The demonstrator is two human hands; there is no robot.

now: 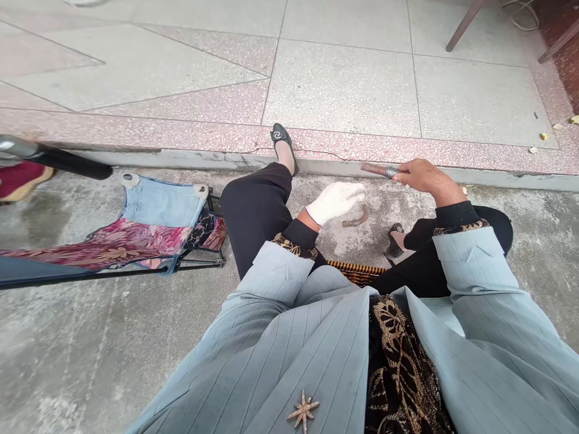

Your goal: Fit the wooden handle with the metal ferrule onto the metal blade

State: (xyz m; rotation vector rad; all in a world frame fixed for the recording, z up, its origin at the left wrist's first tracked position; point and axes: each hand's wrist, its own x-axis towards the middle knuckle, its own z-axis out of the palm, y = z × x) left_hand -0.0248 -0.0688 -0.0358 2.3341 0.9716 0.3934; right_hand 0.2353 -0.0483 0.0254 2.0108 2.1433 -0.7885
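A white knitted glove covers my left hand (337,201), which is closed with its fingers bent down over one end of a rusty curved hook-like piece (358,220). The rest of that piece curls below the fingertips. To its right, my bare right hand (420,175) is closed around the end of a short brown stick (374,169). Grey wire (390,172) is wound in coils around the stick beside my fingers. The stick points left, above the gloved hand and apart from it. Whether it is wood or rusty metal, I cannot tell.
A folding lounger (154,235) with floral fabric stands on the concrete at left. A black tube end (75,161) and a red shoe (22,181) are beyond it. In front runs a raised tiled step (339,90). Chair legs (464,27) stand at upper right.
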